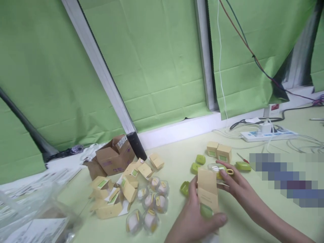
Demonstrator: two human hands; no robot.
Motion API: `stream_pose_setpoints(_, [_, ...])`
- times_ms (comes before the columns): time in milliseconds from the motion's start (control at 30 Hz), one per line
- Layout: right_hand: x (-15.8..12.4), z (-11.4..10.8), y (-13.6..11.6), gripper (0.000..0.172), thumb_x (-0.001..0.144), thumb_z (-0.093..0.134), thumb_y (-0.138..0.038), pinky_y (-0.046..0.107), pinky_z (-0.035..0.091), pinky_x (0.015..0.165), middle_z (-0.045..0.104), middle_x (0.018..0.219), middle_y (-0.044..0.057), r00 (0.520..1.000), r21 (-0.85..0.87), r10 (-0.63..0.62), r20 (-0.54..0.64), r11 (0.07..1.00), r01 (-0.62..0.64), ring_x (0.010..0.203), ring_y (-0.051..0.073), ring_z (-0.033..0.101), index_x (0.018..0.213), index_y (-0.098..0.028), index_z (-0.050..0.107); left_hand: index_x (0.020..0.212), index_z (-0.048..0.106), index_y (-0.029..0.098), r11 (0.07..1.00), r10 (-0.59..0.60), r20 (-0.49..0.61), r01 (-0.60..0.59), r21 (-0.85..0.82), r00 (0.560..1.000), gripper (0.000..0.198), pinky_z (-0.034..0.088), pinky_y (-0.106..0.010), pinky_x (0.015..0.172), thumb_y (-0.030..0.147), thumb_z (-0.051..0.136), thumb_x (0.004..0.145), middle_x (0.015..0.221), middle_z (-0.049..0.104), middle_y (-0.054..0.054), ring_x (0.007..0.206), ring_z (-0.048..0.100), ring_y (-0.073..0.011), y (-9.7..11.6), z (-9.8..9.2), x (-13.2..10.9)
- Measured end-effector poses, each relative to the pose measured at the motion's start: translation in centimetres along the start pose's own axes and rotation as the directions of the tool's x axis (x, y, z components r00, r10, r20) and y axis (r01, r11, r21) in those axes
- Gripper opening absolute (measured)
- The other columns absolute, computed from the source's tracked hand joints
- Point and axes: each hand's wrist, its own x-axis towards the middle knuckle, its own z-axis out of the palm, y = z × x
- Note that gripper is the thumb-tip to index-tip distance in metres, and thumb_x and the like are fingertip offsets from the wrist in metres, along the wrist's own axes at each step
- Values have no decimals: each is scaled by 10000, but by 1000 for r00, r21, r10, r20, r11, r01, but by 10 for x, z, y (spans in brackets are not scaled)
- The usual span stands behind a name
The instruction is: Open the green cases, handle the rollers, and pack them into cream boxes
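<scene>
My left hand (pixel 186 216) is closed around a small tan cardboard box (pixel 207 192) with its flap standing up. A green patch shows low on the box; I cannot tell whether it is a label or something inside. Just beyond, my right hand (pixel 234 180) pinches a small green case (pixel 215 167) with a clear cover and a yellow loop, close to the box's top edge. Around the hands lie loose green cases: one (pixel 200 159) and another (pixel 195 168) behind, one (pixel 184 188) at the left, and one (pixel 243 166) at the right.
Two closed tan boxes (pixel 224 153) stand behind the hands. Leftward are several clear domed packs (pixel 150 221), a pile of opened tan boxes (pixel 108 206), a brown carton (pixel 113 157) and a black cylinder (pixel 136 145). A power strip (pixel 268 135), cables and a red-handled tool (pixel 245 160) lie at the right.
</scene>
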Motion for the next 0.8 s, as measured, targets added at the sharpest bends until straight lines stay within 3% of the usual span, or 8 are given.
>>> stream_pose_setpoints(100, [-5,1,1,511,838,488,-575,401,544,774,639,1046,63,998,41,33,53,999,-35,882,239,647,1242,-267,447,1355,231,210,981,87,100,-68,-183,991,841,288,-420,1042,321,707,671,1370,407,-125,1271,367,-292,-11,11,-4])
stream_pose_setpoints(233, [-5,-1,1,540,819,479,-612,360,529,701,655,936,38,994,-122,91,54,989,-84,742,203,640,1234,-267,449,1292,279,216,905,109,113,-52,-423,988,866,359,-432,990,283,781,589,1306,466,-127,1210,445,-290,-23,15,-2])
stream_pose_setpoints(367, [-2,-2,-3,520,748,532,-652,336,521,649,647,828,31,982,-295,178,59,943,-153,711,206,622,1056,-234,566,1290,209,215,912,-18,60,41,-407,998,951,412,-439,918,302,804,554,1248,485,-129,1124,504,-284,-34,15,-5])
stream_pose_setpoints(567, [-4,3,-4,434,717,563,-645,273,478,550,610,679,17,979,-423,151,138,903,-79,663,197,568,692,-218,634,1267,265,226,920,-57,86,86,-382,995,892,405,-424,928,293,806,560,1249,501,-109,1133,499,-278,-42,14,-7])
stream_pose_setpoints(800, [-10,3,0,506,755,499,-661,340,508,739,689,804,56,948,-528,283,149,833,-166,795,255,604,753,-193,690,1246,348,194,825,-39,44,58,-562,998,649,400,-384,953,308,707,717,1234,554,-103,1146,517,-253,-42,20,-5])
